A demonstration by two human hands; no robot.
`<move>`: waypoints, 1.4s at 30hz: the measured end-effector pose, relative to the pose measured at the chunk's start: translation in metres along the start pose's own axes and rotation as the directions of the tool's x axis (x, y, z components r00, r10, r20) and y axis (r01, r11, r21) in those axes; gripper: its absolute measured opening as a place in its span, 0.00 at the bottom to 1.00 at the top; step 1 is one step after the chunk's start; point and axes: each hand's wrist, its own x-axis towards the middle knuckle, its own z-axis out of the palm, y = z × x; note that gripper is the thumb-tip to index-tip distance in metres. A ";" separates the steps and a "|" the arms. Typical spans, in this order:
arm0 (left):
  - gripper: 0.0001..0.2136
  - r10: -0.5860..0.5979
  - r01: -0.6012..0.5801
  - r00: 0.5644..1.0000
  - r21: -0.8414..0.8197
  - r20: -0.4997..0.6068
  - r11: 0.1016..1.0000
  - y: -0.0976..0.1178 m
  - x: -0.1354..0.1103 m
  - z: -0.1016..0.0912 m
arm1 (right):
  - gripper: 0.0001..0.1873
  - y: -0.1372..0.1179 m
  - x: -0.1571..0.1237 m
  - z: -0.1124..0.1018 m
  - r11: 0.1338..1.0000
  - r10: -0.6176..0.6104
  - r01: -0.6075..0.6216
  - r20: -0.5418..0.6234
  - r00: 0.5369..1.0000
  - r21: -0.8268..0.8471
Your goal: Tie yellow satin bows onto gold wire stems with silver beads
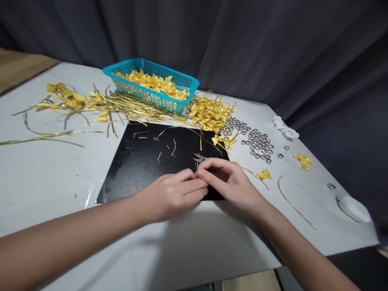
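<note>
Over the near edge of a black board (136, 161), my two hands meet with fingers pinched together. My left hand (174, 194) is closed, its fingers curled round a small yellow ribbon piece (199, 178) that is mostly hidden. Thumb and forefinger of my right hand (228, 180) press on the same spot from the right. Just beyond the right fingers, the pointed metal blades of scissors (200, 157) stick out; I cannot tell whether they lie on the board or are held. Short gold wire clippings (159, 157) are scattered on the board.
A blue basket (145, 93) of yellow ribbon bows stands at the back, gold wires (133, 106) beside it. Looped yellow bows (209, 113) are heaped to its right, near silver beads (259, 143). Loose bows (71, 99) lie left. A white dish (354, 208) sits far right.
</note>
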 end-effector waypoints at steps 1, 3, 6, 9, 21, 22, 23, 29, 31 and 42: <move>0.10 -0.004 0.004 1.000 -0.018 -0.016 1.000 0.000 0.000 0.000 | 0.07 -0.001 -0.001 0.000 1.000 -0.018 0.018 0.012 1.000 -0.017; 0.11 -0.019 0.017 0.999 -0.070 -0.030 0.997 0.000 0.000 0.000 | 0.06 -0.002 -0.003 0.002 0.996 -0.075 0.075 -0.001 0.997 -0.046; 0.11 -0.031 0.027 0.999 -0.138 -0.029 0.990 0.000 0.000 -0.001 | 0.07 -0.002 -0.006 0.007 0.986 -0.160 0.157 -0.061 0.985 -0.049; 0.09 -0.026 0.020 0.999 -0.156 -0.039 0.988 0.000 0.001 -0.001 | 0.07 -0.002 -0.008 0.012 0.983 -0.182 0.184 -0.117 0.976 0.003; 0.08 -0.059 0.043 0.990 -0.120 -0.129 0.992 -0.001 0.002 0.002 | 0.05 0.003 -0.003 0.010 0.968 -0.178 0.207 -0.194 0.965 0.141; 0.09 -0.083 0.068 0.985 -0.104 -0.152 0.992 -0.001 0.001 0.002 | 0.05 0.004 -0.001 0.008 0.968 -0.185 0.212 -0.190 0.964 0.133; 0.11 -0.119 0.105 0.977 -0.089 -0.176 0.990 -0.001 0.001 0.002 | 0.05 0.005 0.000 0.006 0.968 -0.189 0.215 -0.191 0.963 0.129; 0.09 -0.192 0.191 0.957 -0.025 -0.216 0.981 -0.002 0.001 0.001 | 0.07 0.011 -0.001 0.007 0.959 -0.188 0.217 -0.167 0.968 0.181; 0.08 -0.143 0.148 0.973 0.014 -0.182 0.989 -0.002 0.001 0.000 | 0.07 0.010 -0.002 0.010 0.955 -0.185 0.217 -0.167 0.968 0.201; 0.11 -0.137 0.153 0.983 0.133 -0.126 0.979 -0.002 -0.003 0.002 | 0.05 0.008 -0.005 0.018 0.830 0.139 -0.024 -0.165 0.976 0.557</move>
